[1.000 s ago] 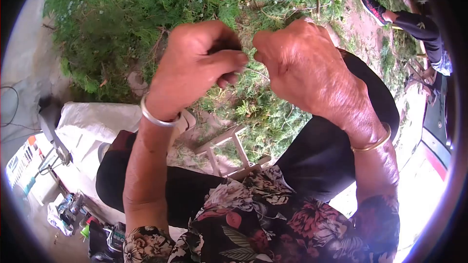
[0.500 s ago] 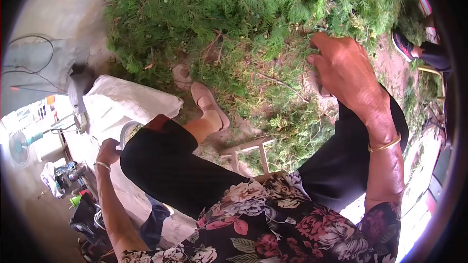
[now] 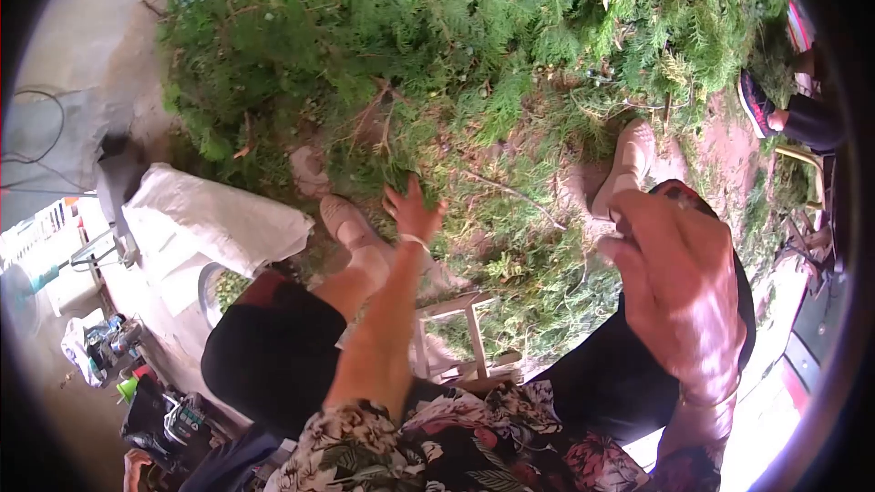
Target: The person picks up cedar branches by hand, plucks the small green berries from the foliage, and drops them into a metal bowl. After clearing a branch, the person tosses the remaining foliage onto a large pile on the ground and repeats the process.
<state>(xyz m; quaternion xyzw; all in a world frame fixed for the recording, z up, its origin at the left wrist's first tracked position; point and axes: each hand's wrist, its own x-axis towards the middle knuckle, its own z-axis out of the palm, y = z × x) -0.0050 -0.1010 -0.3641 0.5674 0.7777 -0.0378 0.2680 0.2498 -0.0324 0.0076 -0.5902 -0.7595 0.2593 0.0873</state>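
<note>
Spreading its fingers wide, the left hand (image 3: 412, 210) hangs palm down at the near edge of the heap of green conifer sprigs (image 3: 474, 55), which lies on the ground beyond and above it. A beige shoe (image 3: 342, 219) sits just left of this hand, with a white sack (image 3: 219, 219) farther left. The right hand (image 3: 679, 292), nearer the camera, shows its back with fingers loosely together; whether it holds anything cannot be told. A wooden stool (image 3: 456, 337) stands beneath the left forearm.
</note>
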